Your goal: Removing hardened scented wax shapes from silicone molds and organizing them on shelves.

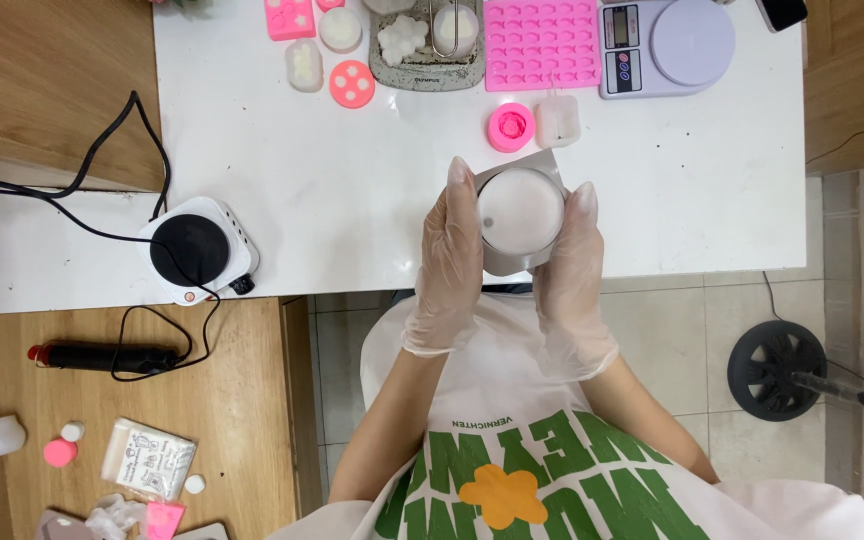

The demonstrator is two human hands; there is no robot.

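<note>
Both hands gloved, clear thin gloves. Left hand (449, 262) wrapped around the left side of a metal cup (519, 218), fingers curled and closed on its wall, fingertips up past the rim. Right hand (573, 275) does the same on the right side, closed around the wall. The cup sits between the two palms, upright, over the near edge of the white table (352, 200), full of a white, smooth filling; whether its base touches the table, can't tell. Just beyond the cup: a round pink mould (510, 127) and a small clear square mould (557, 120) beside it, both close to the fingertips. Well to the left of the left hand, at the table's near corner: a small white hot plate (197, 250) with a black round top, and a black cable (92, 170) trailing off left. Farther out, beyond the hands: a large pink tray mould (540, 42) with many small cavities, a grey tray (426, 50) to its left holding white pieces, and a kitchen scale (665, 45) to its right. Far left of those: a round pink disc mould (352, 84) and small white pieces (322, 45).
</note>
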